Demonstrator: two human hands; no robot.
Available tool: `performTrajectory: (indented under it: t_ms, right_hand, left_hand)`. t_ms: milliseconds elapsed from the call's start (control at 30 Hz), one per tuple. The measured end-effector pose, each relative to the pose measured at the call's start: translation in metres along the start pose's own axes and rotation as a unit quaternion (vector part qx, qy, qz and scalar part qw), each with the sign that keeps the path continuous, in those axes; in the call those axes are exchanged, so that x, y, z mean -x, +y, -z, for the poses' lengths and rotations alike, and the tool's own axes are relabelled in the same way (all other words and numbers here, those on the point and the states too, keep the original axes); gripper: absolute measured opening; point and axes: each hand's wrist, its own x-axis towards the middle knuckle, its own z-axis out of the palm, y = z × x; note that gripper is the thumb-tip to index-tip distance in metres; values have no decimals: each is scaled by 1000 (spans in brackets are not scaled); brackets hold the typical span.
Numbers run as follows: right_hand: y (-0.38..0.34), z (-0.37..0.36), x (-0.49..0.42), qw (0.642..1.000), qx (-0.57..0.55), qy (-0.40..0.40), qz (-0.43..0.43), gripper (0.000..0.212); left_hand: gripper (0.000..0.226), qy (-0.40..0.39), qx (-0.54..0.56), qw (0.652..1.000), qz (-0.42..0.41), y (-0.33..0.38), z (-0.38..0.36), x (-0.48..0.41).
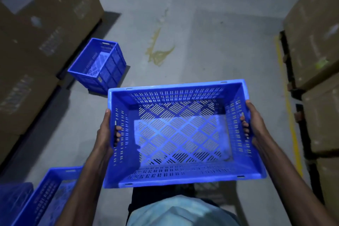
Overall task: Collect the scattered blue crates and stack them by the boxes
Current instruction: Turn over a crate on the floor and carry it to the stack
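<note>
Cardboard boxes line the left, with a far crate standing on the floor beside them and a near crate at the near-left corner. At centre, the left hand and right hand hold the held crate, fingers curled through its end-wall handle slots. More stacked cartons flank the right.

Dim, bluish scene; edges blurred and warped.

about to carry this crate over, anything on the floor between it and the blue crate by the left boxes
Nothing visible does. Only bare floor lies between the held crate, gripped by the left hand and right hand, and the floor crate beside the cardboard boxes. A third crate sits lower left, aside.
</note>
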Motion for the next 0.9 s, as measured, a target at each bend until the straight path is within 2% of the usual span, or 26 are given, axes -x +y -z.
performTrajectory:
  t_ms: [333, 600, 900]
  right_hand:
    - [-202, -190, -233, 994, 83, -74, 20, 66]
    - [-377, -359, -350, 978, 140, -147, 48, 64]
    - [-522, -600, -479, 942, 213, -244, 85, 59]
  left_hand:
    - [69, 42, 88, 995, 20, 172, -48, -207]
    - [68, 113, 168, 979, 15, 315, -39, -327]
    - [70, 205, 257, 944, 38, 412, -4, -470]
